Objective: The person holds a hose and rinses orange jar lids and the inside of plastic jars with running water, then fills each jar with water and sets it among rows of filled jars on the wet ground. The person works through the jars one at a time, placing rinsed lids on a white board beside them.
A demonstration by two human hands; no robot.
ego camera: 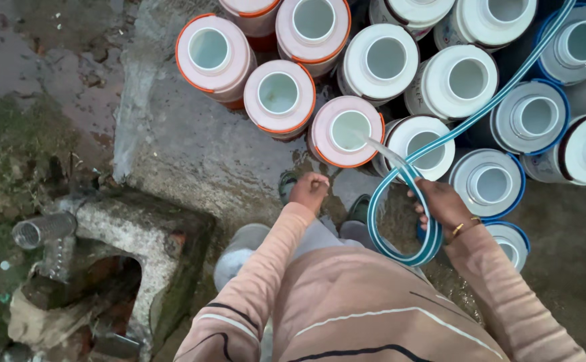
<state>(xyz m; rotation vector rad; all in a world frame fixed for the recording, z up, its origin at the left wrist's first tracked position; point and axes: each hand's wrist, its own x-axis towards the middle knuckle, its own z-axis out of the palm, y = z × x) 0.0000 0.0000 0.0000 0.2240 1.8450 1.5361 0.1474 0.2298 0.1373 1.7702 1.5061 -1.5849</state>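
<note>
My right hand (442, 204) grips a clear blue-striped hose (400, 221) that loops below my hand and runs up to the top right. Water streams from the hose's end into the mouth of a white water jar with an orange rim (346, 131). My left hand (310, 191) hangs closed into a loose fist just below that jar, holding nothing that I can see. Several more jars, orange-rimmed (278, 95) and blue-rimmed (489, 182), stand packed together on the wet ground around it.
A concrete slab (192, 147) lies under the jars' left side. To the lower left is a stone block with a metal pipe end (38, 229) and wet, muddy ground. My feet in sandals (359, 209) stand at the jars' edge.
</note>
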